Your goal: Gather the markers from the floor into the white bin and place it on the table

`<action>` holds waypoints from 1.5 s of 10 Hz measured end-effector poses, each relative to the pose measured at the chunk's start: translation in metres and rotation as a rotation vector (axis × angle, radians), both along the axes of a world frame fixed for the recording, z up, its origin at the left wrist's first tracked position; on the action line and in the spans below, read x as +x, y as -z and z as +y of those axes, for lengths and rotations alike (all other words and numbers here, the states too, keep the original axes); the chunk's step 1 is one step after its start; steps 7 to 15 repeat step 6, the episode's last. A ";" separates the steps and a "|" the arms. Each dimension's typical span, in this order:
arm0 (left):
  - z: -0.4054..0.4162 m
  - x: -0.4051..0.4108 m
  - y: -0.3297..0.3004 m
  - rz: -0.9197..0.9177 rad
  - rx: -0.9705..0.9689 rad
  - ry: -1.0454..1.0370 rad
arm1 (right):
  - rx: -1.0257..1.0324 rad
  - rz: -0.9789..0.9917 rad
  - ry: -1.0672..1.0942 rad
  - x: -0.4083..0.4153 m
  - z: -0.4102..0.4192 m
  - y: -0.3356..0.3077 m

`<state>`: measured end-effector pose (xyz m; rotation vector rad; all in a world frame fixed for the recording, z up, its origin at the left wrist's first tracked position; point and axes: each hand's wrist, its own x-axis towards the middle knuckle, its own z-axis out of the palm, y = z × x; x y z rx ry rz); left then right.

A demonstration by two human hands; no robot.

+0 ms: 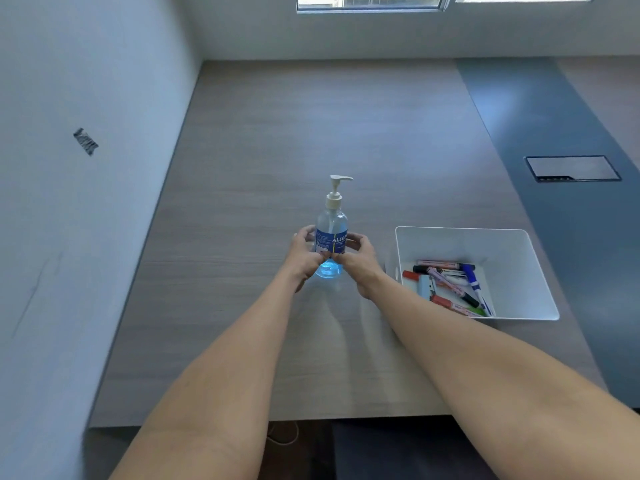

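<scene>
The left hand [304, 252] and right hand [358, 259] curl around a clear pump bottle [330, 237] from either side, fingers touching its blue label. The bottle stands upright on the table [263, 140]; just right sits the white bin [512, 251], markers [450, 284] heaped inside

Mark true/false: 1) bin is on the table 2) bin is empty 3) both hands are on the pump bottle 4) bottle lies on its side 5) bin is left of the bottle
1) True: the bin sits on the table.
2) False: markers lie in it.
3) True: the left hand and right hand flank the bottle.
4) False: it stands upright, pump on top.
5) False: the bin is to its right.
</scene>
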<state>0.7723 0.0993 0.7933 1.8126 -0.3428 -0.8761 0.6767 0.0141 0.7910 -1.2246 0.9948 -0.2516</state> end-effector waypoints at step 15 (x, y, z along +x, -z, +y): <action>0.024 -0.044 0.033 -0.113 0.129 -0.071 | -0.083 0.260 -0.092 -0.032 0.026 0.002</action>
